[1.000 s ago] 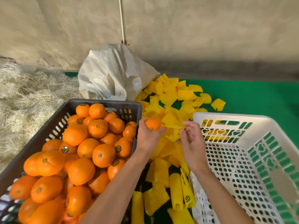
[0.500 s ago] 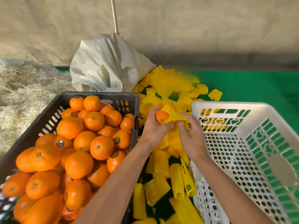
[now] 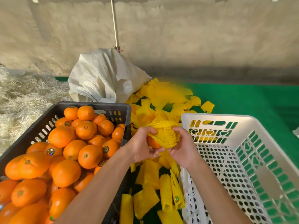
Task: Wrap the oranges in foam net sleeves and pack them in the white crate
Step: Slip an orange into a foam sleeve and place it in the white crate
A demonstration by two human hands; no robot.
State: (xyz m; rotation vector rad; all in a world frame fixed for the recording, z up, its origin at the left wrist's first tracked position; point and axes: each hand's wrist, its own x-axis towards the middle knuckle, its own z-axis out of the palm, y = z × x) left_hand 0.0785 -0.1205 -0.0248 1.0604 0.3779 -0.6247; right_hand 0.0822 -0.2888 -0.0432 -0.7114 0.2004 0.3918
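Note:
My left hand (image 3: 142, 146) grips an orange (image 3: 153, 143) from the left, between the two crates. A yellow foam net sleeve (image 3: 165, 135) is stretched over the orange's top and right side; its lower left still shows bare. My right hand (image 3: 182, 147) pinches the sleeve's right edge. The white crate (image 3: 242, 159) stands at the right with nothing visible inside. A dark crate (image 3: 100, 107) at the left is heaped with several loose oranges (image 3: 64, 151).
Several flat yellow sleeves (image 3: 161, 101) lie piled on the green mat (image 3: 242, 97) between and behind the crates. A white woven sack (image 3: 103, 76) leans behind the dark crate. Pale straw-like fibre (image 3: 24, 97) covers the floor at the left. A thin pole (image 3: 115, 23) rises along the wall.
The sleeve, first held flat in my right hand beside the orange, has been opened and drawn over the orange. Both hands have closed together around it.

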